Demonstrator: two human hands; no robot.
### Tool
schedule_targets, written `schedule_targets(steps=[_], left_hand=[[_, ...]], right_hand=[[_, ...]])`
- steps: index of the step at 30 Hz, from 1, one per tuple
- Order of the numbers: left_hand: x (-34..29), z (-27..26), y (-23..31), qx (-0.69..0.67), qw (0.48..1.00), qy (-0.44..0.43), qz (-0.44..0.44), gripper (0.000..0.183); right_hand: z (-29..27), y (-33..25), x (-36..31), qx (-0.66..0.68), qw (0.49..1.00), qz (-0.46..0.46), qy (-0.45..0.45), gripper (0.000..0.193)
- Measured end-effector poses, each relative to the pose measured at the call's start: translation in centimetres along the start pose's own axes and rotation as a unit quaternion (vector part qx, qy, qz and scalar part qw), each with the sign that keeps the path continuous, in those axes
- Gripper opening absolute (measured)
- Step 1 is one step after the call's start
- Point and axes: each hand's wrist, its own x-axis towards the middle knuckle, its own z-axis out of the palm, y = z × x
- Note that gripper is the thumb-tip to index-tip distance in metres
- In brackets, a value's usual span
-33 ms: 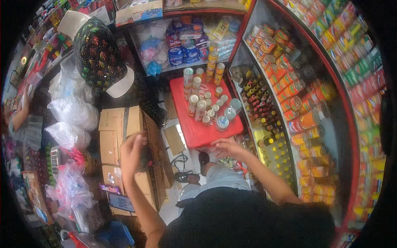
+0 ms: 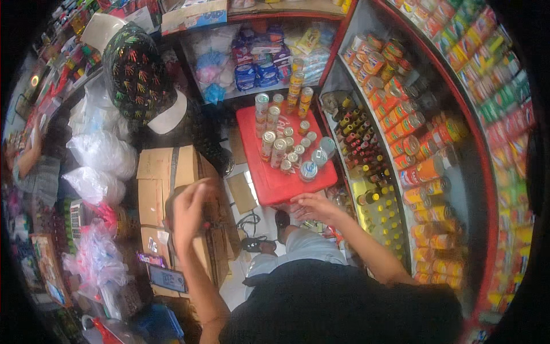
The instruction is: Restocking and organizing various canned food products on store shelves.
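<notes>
My left hand (image 2: 192,211) hovers over the large cardboard box (image 2: 153,169), its fingers bent to the right and smeared by motion; whether anything is in them cannot be made out. At the near edge of a red table (image 2: 269,192), my right hand (image 2: 314,206) reaches in with its fingers loosely stretched and nothing in them. Several cans stand on that table: tall slim ones (image 2: 267,144) toward its left and back, small ones (image 2: 286,165) in the middle. A wider can (image 2: 308,170) sits near the front right corner.
On my right, a red-framed shelf holds orange-labelled cans (image 2: 417,169) and several bottles (image 2: 372,196). A person with a patterned hood (image 2: 137,74) is beyond the box. White plastic bags (image 2: 103,153) line the left. A black cable (image 2: 252,221) lies on the floor.
My left hand has shifted slightly up and to the right above the box. My right hand has barely moved, and the cans stand as before.
</notes>
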Motion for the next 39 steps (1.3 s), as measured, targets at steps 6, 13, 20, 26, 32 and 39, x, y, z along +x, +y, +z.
schedule_targets(steps=[6,13,20,26,32,39], left_hand=[[0.5,12.4,1.6,-0.393,0.900,-0.111,-0.154,0.042],[0.3,15.2,0.9,-0.385,0.903,-0.021,-0.191,0.032],[3.4,11.1,-1.5,-0.298,0.934,0.016,-0.194,0.022],[8.3,11.6,1.6,-0.202,0.967,-0.074,-0.134,0.021],[10.8,14.4,3.0,-0.240,0.948,-0.159,-0.138,0.020],[10.7,14.4,2.2,-0.229,0.948,-0.182,-0.126,0.020]], right_hand=[[1.7,-3.9,-2.2,0.224,0.972,-0.053,-0.039,0.035],[-0.3,-6.8,-3.0,0.099,0.988,-0.119,-0.002,0.029],[-0.4,-7.7,-3.3,0.073,0.978,-0.171,0.090,0.023],[1.0,-7.8,-3.0,0.114,0.960,-0.216,0.139,0.023],[2.1,-8.5,-2.1,0.032,0.959,-0.237,0.155,0.019],[2.8,-8.0,-0.5,-0.002,0.967,-0.220,0.131,0.019]])
